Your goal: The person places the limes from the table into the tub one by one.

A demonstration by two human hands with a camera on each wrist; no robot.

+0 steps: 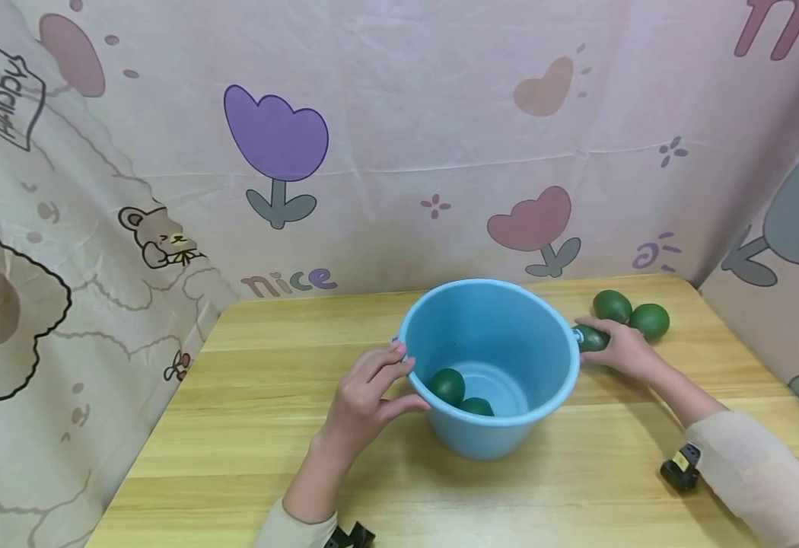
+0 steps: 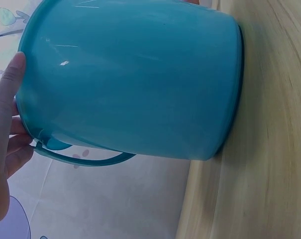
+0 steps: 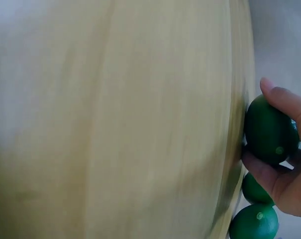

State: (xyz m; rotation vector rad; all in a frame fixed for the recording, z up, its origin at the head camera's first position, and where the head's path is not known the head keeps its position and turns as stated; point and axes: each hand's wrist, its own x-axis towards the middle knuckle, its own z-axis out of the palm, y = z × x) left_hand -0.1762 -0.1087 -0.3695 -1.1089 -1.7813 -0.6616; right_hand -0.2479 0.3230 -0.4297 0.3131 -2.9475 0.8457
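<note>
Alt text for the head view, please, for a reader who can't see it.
A person's right hand holds a green fruit just beside a light-blue bucket on a wooden table, while the left hand grips the bucket's rim. Two green fruits lie inside the bucket, two more on the table by the right hand. A printed cloth hangs behind.

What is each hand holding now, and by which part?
The right hand holds a dark-green oval fruit around its sides; the left hand holds the round blue plastic bucket at its rim.
</note>
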